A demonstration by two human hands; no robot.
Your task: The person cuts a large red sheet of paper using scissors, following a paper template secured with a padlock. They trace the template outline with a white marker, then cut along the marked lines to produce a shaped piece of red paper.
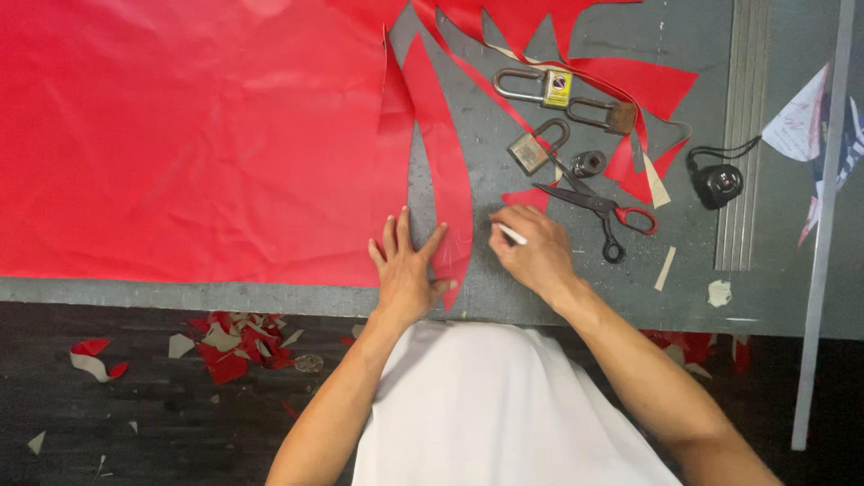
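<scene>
A: What takes up most of the grey tabletop point(540, 297)?

B: A big red sheet point(180, 135), covering the left and middle. Off its right edge runs a long, tapering red strip point(445, 180), its long axis almost straight away from the person, wide end near the body, point at the far side.

A: And the hands?

B: The left hand point(407, 270) lies flat, fingers point(402, 234) spread and released, pressing down where the sheet's edge meets the strip's near end. The right hand point(538, 252) is just right of the strip, fingers clenched around a white marking stick point(511, 234), its tip aimed left toward the strip's right edge.

A: So which hand is nearer the strip?

B: The left touches it; the right sits just beside it, apart by a sliver of bare tabletop.

A: Anything smaller?

B: Scissors point(598, 209) with red handles lie just beyond the right hand, then three padlocks point(538, 144) farther off.
</scene>
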